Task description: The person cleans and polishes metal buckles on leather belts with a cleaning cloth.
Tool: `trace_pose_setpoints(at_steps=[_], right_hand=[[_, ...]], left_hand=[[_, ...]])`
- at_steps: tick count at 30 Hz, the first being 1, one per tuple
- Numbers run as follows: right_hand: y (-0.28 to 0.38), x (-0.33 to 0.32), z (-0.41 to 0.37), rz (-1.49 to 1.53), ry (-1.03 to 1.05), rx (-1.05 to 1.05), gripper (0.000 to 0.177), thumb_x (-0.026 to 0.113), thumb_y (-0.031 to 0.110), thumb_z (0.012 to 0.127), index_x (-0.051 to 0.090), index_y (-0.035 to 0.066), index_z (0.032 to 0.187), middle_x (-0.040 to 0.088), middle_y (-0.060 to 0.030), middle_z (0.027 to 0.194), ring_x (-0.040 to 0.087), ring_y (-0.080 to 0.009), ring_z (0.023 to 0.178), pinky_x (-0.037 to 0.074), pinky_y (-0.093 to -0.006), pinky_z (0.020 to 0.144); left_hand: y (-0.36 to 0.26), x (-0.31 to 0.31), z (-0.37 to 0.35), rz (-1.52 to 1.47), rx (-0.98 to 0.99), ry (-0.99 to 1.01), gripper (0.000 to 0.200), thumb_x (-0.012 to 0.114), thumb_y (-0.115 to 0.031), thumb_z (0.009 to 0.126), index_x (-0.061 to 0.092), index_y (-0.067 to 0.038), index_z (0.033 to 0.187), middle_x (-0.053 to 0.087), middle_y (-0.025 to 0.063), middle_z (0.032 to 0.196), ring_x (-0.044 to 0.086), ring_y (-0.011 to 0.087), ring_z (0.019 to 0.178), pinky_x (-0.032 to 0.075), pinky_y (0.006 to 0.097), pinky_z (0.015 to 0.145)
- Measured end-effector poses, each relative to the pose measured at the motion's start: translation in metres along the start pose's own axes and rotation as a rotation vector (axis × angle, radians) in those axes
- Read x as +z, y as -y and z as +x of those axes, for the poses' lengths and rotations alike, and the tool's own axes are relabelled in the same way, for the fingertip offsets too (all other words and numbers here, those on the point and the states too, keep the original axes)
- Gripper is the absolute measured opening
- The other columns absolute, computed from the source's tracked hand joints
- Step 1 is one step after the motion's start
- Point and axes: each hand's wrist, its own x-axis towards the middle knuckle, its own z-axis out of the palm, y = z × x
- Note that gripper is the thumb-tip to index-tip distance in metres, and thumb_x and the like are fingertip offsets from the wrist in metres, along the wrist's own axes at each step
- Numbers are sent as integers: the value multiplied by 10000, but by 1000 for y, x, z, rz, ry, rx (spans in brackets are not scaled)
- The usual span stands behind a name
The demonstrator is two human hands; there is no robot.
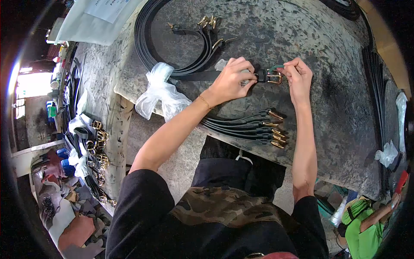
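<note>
My left hand point(233, 80) pinches the end of a black belt strap point(198, 76) just behind its gold buckle point(274, 77). My right hand point(297, 75) grips that buckle from the other side, together with a small green tool or piece point(276, 67) that I cannot make out. Both hands work over a stained stone-like table point(327, 52). Toward me from the hands, several finished black belts point(246, 125) with gold buckles lie side by side near the table's front edge.
A loop of black belts point(146, 39) and more buckles point(208, 21) lie at the far side. Clear plastic wrap point(161, 90) hangs off the left edge. More buckled belts point(97, 146) lie on a left bench. Another person in green point(366, 228) is at bottom right.
</note>
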Motion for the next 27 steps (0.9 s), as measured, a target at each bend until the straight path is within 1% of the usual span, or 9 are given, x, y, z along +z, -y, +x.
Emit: trace_pose_setpoints(at_steps=[1,6,8,9,11,14,16,20,27], right_hand=[[-1,-1,1,14,1,5,108,561,-2,842,544,-3,735,506,7,682,459,-58,631,509,-272,711],[7,2,-1,-17,1,1,112,563,1,844,544,-1,734,519,2,688,494,-63,650,507,-271,712],[7,3,-2,-27,-5,11,113,565,1,844,543,-1,734,527,-2,692,508,-65,660,506,-269,713],[6,4,-2,-15,-5,0,112,568,3,844,545,0,735,535,1,694,517,-62,664,487,-253,688],[7,4,-3,-3,-4,-10,111,572,4,843,546,2,735,544,4,695,525,-59,669,467,-237,663],[7,4,-4,-186,42,-44,108,586,9,838,547,5,737,547,17,687,507,-42,647,410,-213,605],[3,5,-4,-223,33,-75,106,598,14,829,547,8,736,539,32,671,480,-26,623,361,-207,563],[4,7,-6,-245,51,-77,111,604,18,824,543,5,732,533,33,665,458,-22,610,355,-210,554],[3,8,-6,-279,79,-93,98,612,2,813,544,4,741,551,23,683,484,-25,630,380,-206,575]], left_hand=[[0,0,0,-1,-29,-8,162,761,-27,670,686,-45,812,602,71,859,580,264,842,447,346,738],[4,5,1,-27,-116,-61,154,737,-13,689,660,-38,821,606,85,871,580,286,839,459,363,781],[2,3,3,23,-178,-2,230,736,-84,704,674,-41,922,606,92,930,571,298,881,456,380,821],[-1,3,5,23,-178,-3,230,736,-84,704,674,-41,922,606,92,930,571,298,881,456,380,821],[-8,3,7,120,-143,4,350,741,-182,704,679,-49,1022,595,94,994,554,298,926,450,382,831],[-14,-2,9,144,-136,87,432,751,-242,685,683,-53,1067,587,93,1027,541,291,948,447,384,841],[-10,0,8,134,-143,71,428,753,-240,679,683,-49,1056,587,93,1013,542,288,935,449,381,836],[-4,6,6,122,-164,38,377,746,-263,686,693,-46,989,581,70,964,532,258,923,426,368,804],[-6,4,7,124,-160,45,398,744,-226,666,676,-22,1000,585,92,941,540,286,896,454,381,814]])
